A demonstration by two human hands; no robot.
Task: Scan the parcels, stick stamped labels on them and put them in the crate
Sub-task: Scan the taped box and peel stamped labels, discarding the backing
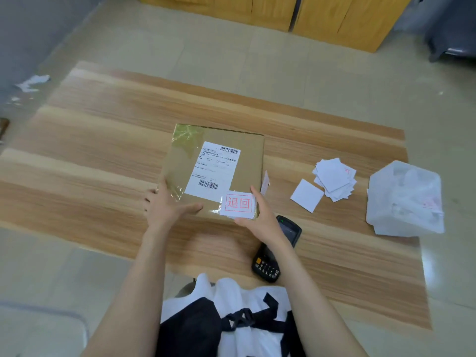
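A brown cardboard parcel (247, 161) lies flat in the middle of the wooden table (103, 140). It bears a white shipping label (212, 171) with barcodes and, at its near right corner, a white label stamped in red (238, 204). My left hand (164, 206) grips the parcel's near left corner, thumb on top. My right hand (262, 215) holds the near right corner beside the stamped label. A black handheld scanner (273, 256) lies on the table under my right forearm.
A loose pile of white label papers (334, 180) and a single sheet (307, 195) lie right of the parcel. A translucent white plastic bag (404, 199) sits at the table's right edge. Wooden cabinets (283, 11) stand beyond the table.
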